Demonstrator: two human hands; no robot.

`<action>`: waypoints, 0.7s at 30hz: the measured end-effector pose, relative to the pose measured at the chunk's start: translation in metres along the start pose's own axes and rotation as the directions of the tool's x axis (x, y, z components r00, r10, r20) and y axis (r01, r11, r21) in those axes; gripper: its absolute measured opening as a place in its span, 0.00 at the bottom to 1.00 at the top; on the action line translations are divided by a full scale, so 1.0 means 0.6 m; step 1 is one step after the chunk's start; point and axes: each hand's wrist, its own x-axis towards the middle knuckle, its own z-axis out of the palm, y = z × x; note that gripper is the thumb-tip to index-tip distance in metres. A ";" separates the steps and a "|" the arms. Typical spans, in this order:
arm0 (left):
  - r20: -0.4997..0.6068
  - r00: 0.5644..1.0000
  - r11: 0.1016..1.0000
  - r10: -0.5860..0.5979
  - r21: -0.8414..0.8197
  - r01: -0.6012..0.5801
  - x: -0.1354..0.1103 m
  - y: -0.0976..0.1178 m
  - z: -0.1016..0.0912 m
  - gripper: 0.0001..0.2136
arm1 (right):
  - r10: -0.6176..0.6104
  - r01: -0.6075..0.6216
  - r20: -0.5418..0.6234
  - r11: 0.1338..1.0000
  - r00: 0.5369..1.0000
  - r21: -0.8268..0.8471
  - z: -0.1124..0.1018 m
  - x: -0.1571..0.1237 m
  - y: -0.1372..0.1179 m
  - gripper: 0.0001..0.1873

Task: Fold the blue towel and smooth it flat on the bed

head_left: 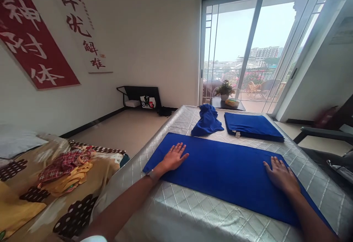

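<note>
A blue cloth (220, 168), flat and long, lies across the near part of the silver quilted table cover (190, 201). My left hand (174, 156) rests palm down on the cloth's left part, fingers stretched out. On its right part lies my right hand (282, 174), also flat with the fingers apart. Beyond the cloth sits a folded stack of blue cloth (252, 124) with a small white tag at its near edge. To the left of that stack is a crumpled blue cloth (207, 121), which neither hand touches.
At the left is a bed (91, 183) with a patterned cover and crumpled clothes (66, 166). A small dark table with a potted plant (225, 89) stands before the glass sliding door (231, 40). A dark armchair (325, 133) is at the right.
</note>
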 end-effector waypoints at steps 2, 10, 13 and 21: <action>-0.028 0.989 0.989 -0.146 0.019 0.147 -0.028 -0.068 -0.002 0.37 | -0.002 0.002 -0.012 1.000 1.000 0.007 0.003 0.003 0.001 0.46; -0.082 0.943 0.945 -0.323 0.028 0.326 -0.065 -0.156 0.007 0.39 | -0.012 0.014 -0.129 1.000 0.992 0.016 0.021 0.008 0.012 0.43; -0.084 0.940 0.942 -0.330 0.031 0.333 -0.060 -0.150 0.011 0.39 | -0.047 0.038 -0.227 0.998 0.973 -0.044 0.003 -0.005 -0.007 0.39; -0.126 0.946 0.952 -0.299 0.024 0.304 -0.063 -0.151 0.013 0.39 | -0.394 0.402 -0.114 0.914 0.912 0.053 -0.019 -0.121 -0.254 0.39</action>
